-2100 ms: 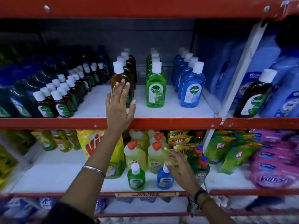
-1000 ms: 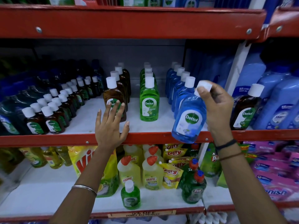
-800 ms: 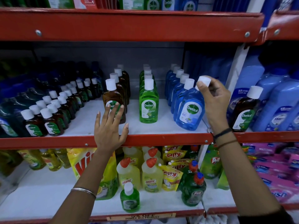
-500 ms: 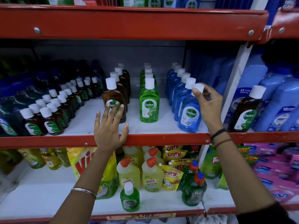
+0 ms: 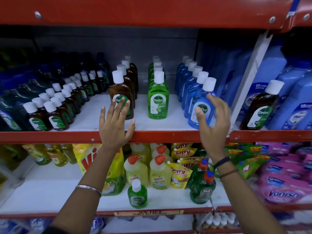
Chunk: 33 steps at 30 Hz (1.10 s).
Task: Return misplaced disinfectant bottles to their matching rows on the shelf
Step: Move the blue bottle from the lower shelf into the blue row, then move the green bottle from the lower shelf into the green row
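A blue Dettol bottle [image 5: 195,97] stands upright at the front of the blue row on the middle shelf [image 5: 168,136]. My right hand [image 5: 214,125] is cupped loosely around its lower body, fingers apart, thumb across the label. My left hand [image 5: 114,125] rests spread on the shelf's red edge, in front of the first brown Dettol bottle [image 5: 120,92]. A green row [image 5: 157,98] stands between the brown and blue rows. A small green Dettol bottle [image 5: 136,195] stands on the lower shelf among cleaners. A brown Dettol bottle [image 5: 260,107] stands in the right bay among large blue bottles.
Small brown bottles [image 5: 50,114] fill the left of the middle shelf. Harpic bottles [image 5: 136,169], Giffy pouches [image 5: 180,173], Pril bottles [image 5: 202,188] and a yellow Vim pouch [image 5: 89,162] crowd the lower shelf. Pink Vanish packs [image 5: 283,188] lie at the right. A white upright [image 5: 248,78] divides the bays.
My right hand brought the blue bottle up from the lower shelf, set it at the front of the blue row, let go of its cap and dropped beside its body. My left hand stayed put.
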Tool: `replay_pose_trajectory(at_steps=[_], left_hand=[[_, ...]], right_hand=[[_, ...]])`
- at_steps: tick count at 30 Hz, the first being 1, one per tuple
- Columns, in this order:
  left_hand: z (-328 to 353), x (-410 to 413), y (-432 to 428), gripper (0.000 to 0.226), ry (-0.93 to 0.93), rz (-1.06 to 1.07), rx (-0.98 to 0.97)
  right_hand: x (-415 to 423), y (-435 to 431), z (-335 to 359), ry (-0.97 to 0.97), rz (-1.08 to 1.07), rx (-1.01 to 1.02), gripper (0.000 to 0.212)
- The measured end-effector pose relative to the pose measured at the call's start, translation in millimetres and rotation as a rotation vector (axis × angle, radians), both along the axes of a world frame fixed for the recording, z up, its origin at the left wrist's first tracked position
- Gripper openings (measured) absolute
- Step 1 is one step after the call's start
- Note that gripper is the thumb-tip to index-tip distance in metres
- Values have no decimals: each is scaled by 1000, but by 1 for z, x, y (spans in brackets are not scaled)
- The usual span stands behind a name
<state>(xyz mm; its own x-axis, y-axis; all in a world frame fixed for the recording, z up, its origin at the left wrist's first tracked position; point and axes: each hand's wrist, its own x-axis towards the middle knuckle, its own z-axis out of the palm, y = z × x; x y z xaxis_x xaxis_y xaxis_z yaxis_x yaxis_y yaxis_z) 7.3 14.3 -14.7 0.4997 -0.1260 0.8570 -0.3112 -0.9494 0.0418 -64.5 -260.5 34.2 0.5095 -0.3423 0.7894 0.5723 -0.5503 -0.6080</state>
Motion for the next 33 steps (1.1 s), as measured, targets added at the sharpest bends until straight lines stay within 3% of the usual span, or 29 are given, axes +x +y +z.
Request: replay_pose_trajectory(at_steps=[4,7,12,17,26,33], left_hand=[[-6,0,7,58,-10,13,6],[-8,0,8,58,-22,13,9],[-8,2,8,57,-46,1,12],[-9,1,9,57,-52,0,9],[-9,0,8,56,-32,-13,8],[-9,1,10,56,-16,-9,12]], right_hand=[[-34,40,-56,132,166,36,26],[-52,71,-109,352,369,-37,23],[-57,109,-190,759,627,-240,36],[-46,121,-215,919,684,-184,45],[-39,107,-196,873,697,-24,26],[-37,88,-107,585,628,112,25]])
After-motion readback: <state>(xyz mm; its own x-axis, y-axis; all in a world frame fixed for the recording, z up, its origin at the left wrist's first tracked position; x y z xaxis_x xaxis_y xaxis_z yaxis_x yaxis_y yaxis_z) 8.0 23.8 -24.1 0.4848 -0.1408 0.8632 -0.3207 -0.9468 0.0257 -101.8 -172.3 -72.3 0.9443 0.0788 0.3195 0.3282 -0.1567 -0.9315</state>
